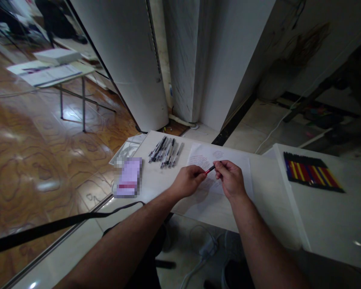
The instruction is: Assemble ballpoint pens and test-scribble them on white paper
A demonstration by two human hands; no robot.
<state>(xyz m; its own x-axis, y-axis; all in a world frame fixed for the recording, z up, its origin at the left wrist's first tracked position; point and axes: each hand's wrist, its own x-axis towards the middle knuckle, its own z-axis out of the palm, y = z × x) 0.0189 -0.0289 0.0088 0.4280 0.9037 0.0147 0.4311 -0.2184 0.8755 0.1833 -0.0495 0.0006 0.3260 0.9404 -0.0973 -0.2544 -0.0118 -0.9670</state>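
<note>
My left hand (189, 180) and my right hand (230, 178) meet over a white sheet of paper (225, 158) with red scribbles on it. Both are pinched on a red and black pen (210, 169), which spans the small gap between them. The left fingers grip its red end, and the right fingers close on its dark end. A row of several black pens (166, 151) lies side by side on the white table (267, 188), just beyond my left hand.
A blurred purple packet (128, 177) lies at the table's left end. A second white table (333, 216) on the right carries a set of coloured pens (313, 171). White panels (132, 60) stand behind. Wooden floor and a folding table (52, 74) lie to the left.
</note>
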